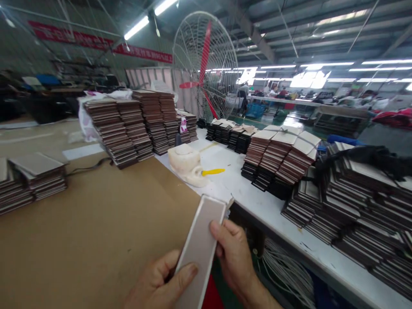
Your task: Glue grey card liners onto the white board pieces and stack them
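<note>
A long, flat grey-beige panel (203,227) with a pale raised border is held up in front of me, tilted away. My left hand (165,277) grips its lower left edge, thumb lying across the face. On the upper right edge, my right hand (234,246) is closed with its thumb pressed on the face and fingers behind. The panel's lower end runs out of view. Beyond it, on the white table (222,186), stands a cream-coloured plastic jug (184,159), smeared on the outside, and beside it a yellow-handled tool (213,171).
Brown board (96,214) covers the table at left. Tall stacks of panels (112,128) stand behind it, a lower stack (40,174) at far left. Tied stacks (280,156) and dark-edged stacks (354,206) line the right side. A large fan (206,64) with red blades stands behind.
</note>
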A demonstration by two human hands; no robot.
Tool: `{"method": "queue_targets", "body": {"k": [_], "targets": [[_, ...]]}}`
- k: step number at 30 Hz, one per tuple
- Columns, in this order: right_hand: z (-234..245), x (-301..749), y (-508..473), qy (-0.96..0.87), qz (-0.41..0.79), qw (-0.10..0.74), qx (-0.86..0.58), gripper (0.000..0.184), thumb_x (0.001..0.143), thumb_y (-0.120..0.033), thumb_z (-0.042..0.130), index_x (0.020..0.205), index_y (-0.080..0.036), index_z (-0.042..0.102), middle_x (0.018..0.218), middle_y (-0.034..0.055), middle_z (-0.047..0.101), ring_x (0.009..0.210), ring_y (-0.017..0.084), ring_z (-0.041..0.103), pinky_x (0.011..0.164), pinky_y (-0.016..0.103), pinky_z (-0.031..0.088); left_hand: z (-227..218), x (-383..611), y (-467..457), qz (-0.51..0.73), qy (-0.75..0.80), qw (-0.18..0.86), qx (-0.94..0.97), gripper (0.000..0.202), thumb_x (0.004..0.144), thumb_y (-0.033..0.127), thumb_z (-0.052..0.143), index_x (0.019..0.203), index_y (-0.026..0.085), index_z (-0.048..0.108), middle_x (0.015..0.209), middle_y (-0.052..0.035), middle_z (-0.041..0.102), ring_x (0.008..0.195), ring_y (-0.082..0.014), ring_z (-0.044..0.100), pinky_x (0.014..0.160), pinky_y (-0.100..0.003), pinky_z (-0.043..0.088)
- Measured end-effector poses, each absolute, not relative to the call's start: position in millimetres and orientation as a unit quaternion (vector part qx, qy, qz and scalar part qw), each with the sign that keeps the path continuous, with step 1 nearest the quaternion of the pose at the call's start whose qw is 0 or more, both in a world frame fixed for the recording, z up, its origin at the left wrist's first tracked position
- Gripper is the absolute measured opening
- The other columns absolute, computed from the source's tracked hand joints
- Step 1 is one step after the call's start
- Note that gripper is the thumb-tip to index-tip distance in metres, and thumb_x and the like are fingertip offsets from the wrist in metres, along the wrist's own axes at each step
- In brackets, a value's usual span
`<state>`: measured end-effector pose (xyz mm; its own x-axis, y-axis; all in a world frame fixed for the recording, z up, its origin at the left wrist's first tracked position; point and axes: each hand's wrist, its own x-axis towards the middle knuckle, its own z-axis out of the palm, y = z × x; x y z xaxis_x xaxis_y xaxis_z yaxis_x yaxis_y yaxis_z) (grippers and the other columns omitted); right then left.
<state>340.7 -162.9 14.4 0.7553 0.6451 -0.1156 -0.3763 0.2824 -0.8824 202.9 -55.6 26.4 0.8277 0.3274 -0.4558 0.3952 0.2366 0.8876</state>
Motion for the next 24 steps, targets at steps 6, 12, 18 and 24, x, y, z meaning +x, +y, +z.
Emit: {"method": "queue_targets", "body": {"k": [6,12,18,24], "targets": [[23,398,-193,-0.021,0.179,0.852,-0.491,0.040,0.069,-0.041,0.084,0.059,-0.017,0.054,0.047,-0.0079,0.038,0.043,0.005,0.030,0.042,0.017,0.026,27,209,-48,-0.042,0.263,0.667,0.696,0.048,0.082,0.063,0.063,0.071,0.016,0.061,0.064,-0.0025,0.069,0.054,-0.0111,0.061,0.052,-0.019,0.044],[14,412,-221,0.004,0.125,0.861,-0.492,0.037,0.070,-0.036,0.084,0.063,-0.016,0.053,0.050,-0.0089,0.039,0.043,0.004,0.029,0.039,0.014,0.025,35,208,-35,0.028,0.327,0.676,0.660,0.039,0.075,0.053,0.074,0.074,0.016,0.064,0.064,-0.0025,0.070,0.054,-0.0127,0.064,0.051,-0.020,0.046],[12,410,-229,-0.007,0.134,0.867,-0.480,0.034,0.072,-0.036,0.082,0.069,-0.016,0.055,0.051,-0.0099,0.038,0.043,0.003,0.028,0.038,0.014,0.023,48,218,-58,0.084,0.307,0.753,0.576,0.036,0.078,0.041,0.076,0.104,0.017,0.069,0.108,-0.0105,0.075,0.092,-0.0218,0.071,0.075,-0.029,0.053],[20,384,-225,-0.053,0.181,0.847,-0.497,0.038,0.074,-0.041,0.080,0.064,-0.017,0.053,0.046,-0.0085,0.039,0.040,0.004,0.030,0.038,0.016,0.022,52,233,-96,0.011,0.182,0.856,0.483,0.048,0.090,0.043,0.065,0.132,0.020,0.058,0.134,-0.0109,0.063,0.115,-0.0255,0.063,0.092,-0.035,0.051]]}}
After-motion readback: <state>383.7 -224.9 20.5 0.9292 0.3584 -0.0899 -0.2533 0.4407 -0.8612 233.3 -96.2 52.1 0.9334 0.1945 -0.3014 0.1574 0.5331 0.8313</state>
